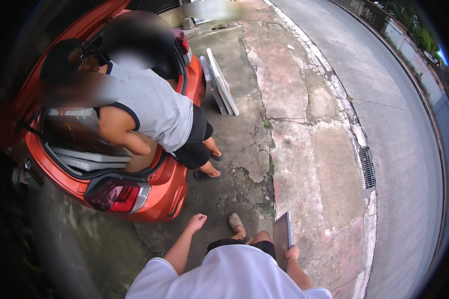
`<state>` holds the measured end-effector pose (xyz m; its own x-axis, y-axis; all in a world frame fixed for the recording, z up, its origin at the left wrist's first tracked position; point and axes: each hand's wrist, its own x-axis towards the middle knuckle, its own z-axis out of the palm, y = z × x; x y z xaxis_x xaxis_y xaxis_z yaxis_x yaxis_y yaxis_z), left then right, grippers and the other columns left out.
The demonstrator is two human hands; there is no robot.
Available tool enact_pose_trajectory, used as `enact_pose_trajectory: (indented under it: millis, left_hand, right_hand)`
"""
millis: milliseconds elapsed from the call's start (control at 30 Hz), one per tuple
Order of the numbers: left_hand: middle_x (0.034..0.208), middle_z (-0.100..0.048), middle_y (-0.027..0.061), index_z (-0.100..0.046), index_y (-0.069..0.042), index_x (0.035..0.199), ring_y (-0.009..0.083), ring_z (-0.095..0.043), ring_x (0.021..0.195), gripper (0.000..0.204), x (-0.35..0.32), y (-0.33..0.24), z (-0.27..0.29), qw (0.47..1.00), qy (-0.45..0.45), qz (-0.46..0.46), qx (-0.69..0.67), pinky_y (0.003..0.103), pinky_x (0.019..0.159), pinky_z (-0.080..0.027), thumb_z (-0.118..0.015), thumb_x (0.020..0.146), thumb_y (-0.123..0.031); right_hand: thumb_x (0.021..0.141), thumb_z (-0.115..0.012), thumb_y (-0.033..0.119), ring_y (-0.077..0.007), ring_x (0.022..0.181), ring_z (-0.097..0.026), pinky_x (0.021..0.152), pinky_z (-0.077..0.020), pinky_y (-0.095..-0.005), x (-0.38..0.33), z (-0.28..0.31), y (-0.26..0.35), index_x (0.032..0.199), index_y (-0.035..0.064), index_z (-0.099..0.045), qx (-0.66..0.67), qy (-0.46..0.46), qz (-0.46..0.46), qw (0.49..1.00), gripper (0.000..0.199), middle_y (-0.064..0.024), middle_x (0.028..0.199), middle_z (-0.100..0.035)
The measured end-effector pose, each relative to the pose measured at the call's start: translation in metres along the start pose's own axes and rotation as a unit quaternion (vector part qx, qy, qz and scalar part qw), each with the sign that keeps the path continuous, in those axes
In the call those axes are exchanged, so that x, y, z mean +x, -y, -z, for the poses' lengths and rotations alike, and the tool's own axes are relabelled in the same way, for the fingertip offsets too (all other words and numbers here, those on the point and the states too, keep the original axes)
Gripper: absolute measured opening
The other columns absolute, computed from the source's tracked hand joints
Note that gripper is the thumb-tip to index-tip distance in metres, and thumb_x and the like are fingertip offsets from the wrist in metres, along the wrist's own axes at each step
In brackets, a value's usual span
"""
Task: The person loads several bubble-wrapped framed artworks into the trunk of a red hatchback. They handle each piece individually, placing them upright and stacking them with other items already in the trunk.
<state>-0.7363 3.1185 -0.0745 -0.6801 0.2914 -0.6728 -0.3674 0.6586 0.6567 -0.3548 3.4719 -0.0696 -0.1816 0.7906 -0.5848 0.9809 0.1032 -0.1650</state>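
Note:
My right hand (292, 252) grips the lower edge of a flat grey panel (282, 233), held upright beside my right leg. My left hand (197, 222) is closed in a loose fist with nothing in it, hanging near the rear corner of an orange car (159, 197). Ahead, another person in a grey sleeveless top (152, 107) bends into the open boot, where several flat grey panels (92, 158) lie stacked.
Two white flat panels (220, 82) lean on edge against the car's side. The pavement is cracked concrete with a kerb and a drain grate (366, 167) to the right, then the road. A dark wall runs along the left.

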Motion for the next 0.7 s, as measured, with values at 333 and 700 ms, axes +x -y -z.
enact_pose_trajectory:
  millis: [333, 700]
  left_hand:
    - [0.104, -0.07, 0.0138, -0.069, -0.006, 0.105, 0.028, -0.066, 0.1, 0.031, 0.021, -0.053, -0.004, 0.989, -0.11, 0.01, 0.104, 0.038, 0.083, -0.051, -0.06, 0.092, -0.032]
    - [0.073, -0.067, 0.0092, -0.071, -0.004, 0.092, 0.0202, -0.063, 0.064, 0.028, -0.068, 0.037, -0.178, 0.958, -0.174, 0.185, -0.13, 0.037, 0.062, -0.05, -0.063, 0.087, -0.031]
  right_hand:
    - [0.066, -0.064, 0.012, -0.0438, 0.092, -0.066, 0.082, -0.0528, -0.0474, 0.099, 0.033, 0.047, 0.087, -0.007, -0.069, -0.07, -0.011, 0.128, 0.989, 0.029, -0.0298, 0.09, -0.068]
    - [0.068, -0.064, 0.012, -0.0421, 0.086, -0.068, 0.077, -0.0548, -0.047, 0.239, 0.104, 0.156, 0.086, -0.0026, -0.07, -0.213, 0.043, 0.326, 0.92, 0.024, -0.0263, 0.089, -0.069]
